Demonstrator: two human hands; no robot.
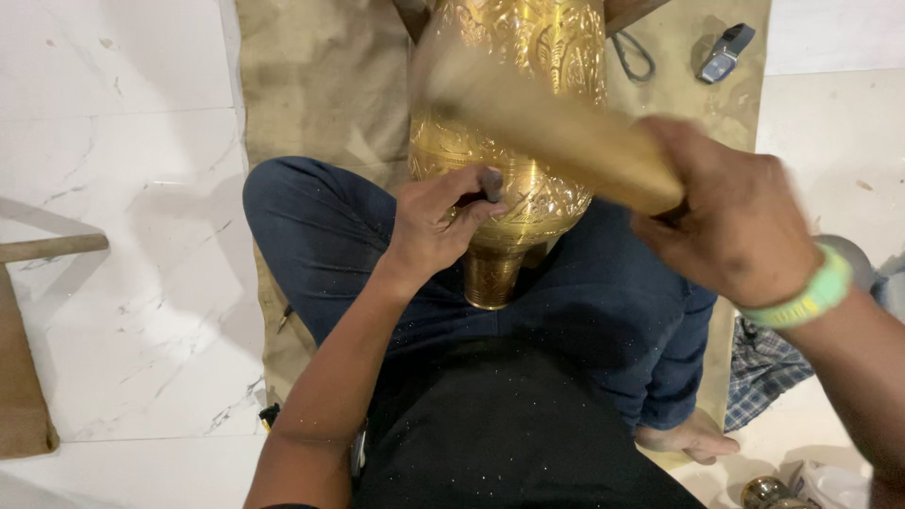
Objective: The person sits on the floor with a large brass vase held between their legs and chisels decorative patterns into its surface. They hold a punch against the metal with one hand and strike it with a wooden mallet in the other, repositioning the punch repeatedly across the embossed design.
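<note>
**Brass vase across the lap, punch and mallet at work**

Starting left of the vase: a wooden piece (28, 358) lies on the white marble floor (141, 311), well apart from the vase. Closer in, the left hand (436, 226) presses against the vase's lower belly, its fingers (476, 209) pinched tight around a small dark punch (492, 184) whose tip touches the metal.

Now the vase (528, 57) itself: engraved, golden, lying tilted across the person's crossed legs, narrow foot toward the body. It looks heavy and stiff, polished enough to slip, and the fine relief could probably dent under a stray blow. The narrow neck above the foot seems the safest place to take hold.

Right of the vase, the right hand (740, 221) wraps closed around a wooden mallet (556, 127), blurred in motion over the vase. Beyond it, on the tan mat (320, 75), a loop of cord (633, 57) and a small grey tool (724, 52) sit near the vase's shoulder. A checked cloth (764, 372) lies lower right.
</note>
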